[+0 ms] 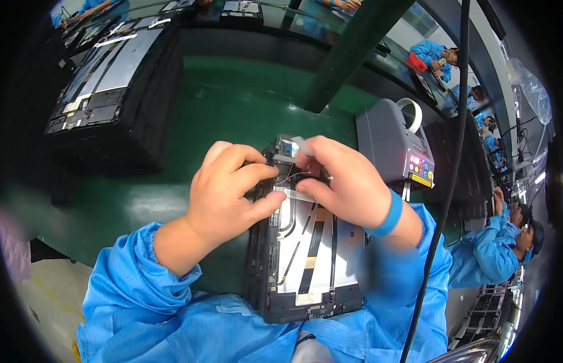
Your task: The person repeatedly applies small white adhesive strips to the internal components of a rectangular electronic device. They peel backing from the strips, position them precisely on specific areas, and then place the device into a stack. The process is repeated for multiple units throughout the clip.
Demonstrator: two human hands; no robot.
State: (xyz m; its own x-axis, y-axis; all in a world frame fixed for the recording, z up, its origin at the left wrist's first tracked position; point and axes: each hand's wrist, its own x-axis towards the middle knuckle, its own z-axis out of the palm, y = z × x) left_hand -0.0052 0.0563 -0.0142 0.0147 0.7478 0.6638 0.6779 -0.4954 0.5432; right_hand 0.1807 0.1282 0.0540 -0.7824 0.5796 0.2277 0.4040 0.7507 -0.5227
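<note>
Fingers [306, 158] of my right hand [345, 184] pinch a small pale strip of tape [298, 144] over the top end of the open tablet [309, 254]. My left hand [224, 193] sits just beside it, with its thumb and pointing finger pressed on the tablet's top left part, closed narrow on the edge. I see thin wires [293, 177] between my two hands. The tablet lies face down in a black tray, at the near edge of the green surface [233, 103], close to my blue coat. A grey tape machine [393, 145] stands just right of my right hand. A stack of black trays [112, 91] with more tablets sits at the far left of the surface. Other people in blue work along the right side.
</note>
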